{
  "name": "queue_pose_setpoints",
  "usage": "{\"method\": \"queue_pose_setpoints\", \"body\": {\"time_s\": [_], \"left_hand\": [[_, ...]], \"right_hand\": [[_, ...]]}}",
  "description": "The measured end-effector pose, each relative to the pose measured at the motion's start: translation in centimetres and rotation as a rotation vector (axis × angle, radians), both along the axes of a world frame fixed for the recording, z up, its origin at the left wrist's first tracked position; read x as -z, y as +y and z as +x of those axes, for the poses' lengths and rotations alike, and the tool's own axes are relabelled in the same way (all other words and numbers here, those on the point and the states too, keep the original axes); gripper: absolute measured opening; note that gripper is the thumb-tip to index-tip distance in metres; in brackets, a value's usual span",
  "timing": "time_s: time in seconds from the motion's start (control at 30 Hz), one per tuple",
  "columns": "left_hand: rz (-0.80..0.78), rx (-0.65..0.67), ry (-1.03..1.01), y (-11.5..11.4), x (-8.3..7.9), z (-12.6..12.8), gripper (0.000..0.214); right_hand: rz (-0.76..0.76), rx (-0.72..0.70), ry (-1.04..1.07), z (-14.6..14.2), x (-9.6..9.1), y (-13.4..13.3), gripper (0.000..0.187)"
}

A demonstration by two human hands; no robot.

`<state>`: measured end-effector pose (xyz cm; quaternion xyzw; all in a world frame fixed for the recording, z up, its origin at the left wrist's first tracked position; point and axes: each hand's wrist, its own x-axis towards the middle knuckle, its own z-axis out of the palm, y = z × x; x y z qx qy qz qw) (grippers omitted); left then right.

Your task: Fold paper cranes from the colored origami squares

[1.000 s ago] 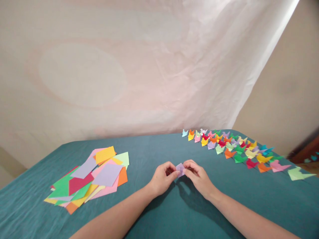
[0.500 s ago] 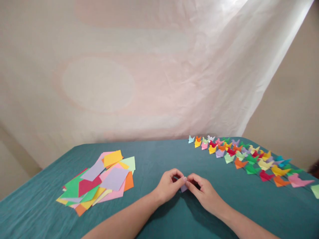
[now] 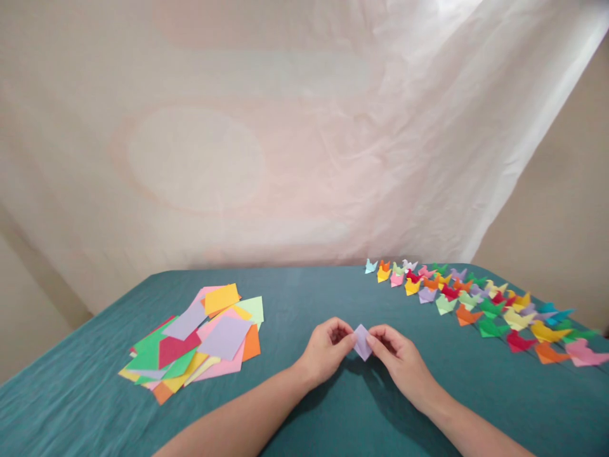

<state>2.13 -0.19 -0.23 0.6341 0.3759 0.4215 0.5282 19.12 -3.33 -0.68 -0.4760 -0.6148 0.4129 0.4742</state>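
A small lavender folded paper (image 3: 362,343), diamond-shaped from where I look, is held up between my two hands near the front middle of the table. My left hand (image 3: 327,353) pinches its left corner between thumb and fingers. On the opposite corner, my right hand (image 3: 398,359) has the same kind of pinch. The paper's flat face shows between the fingertips, while its back is hidden. Both hands cast shadows on the cloth beneath them.
A loose pile of coloured paper sheets (image 3: 223,338) lies on the left of the green cloth-covered table (image 3: 304,292). Several rows of small folded paper birds (image 3: 492,327) stand along the right side. A pale curtain (image 3: 285,158) hangs behind the table.
My hands have moved slightly apart, and the lavender paper, mostly covered by fingers before, now shows as a full diamond. The whole view has shifted a little.
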Motion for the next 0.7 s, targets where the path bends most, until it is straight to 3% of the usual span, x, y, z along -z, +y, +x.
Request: {"method": "queue_pose_setpoints", "body": {"time_s": [0.1,0.3,0.5,0.7], "left_hand": [[0.022,0.005,-0.031,-0.14,0.06,0.08,0.025],[0.131,0.004,0.106,-0.28,0.01,-0.01,0.012],[0.175,-0.025,0.215,-0.05,-0.36,-0.42,0.021],[0.267,-0.076,0.339,-0.01,-0.33,-0.73,0.022]], "right_hand": [[-0.014,0.003,0.035,0.10,0.29,0.09,0.030],[-0.003,0.018,0.051,0.19,0.33,0.08,0.026],[-0.030,0.014,0.058,0.12,0.06,0.13,0.023],[0.025,0.050,-0.127,0.29,0.30,0.15,0.019]]}}
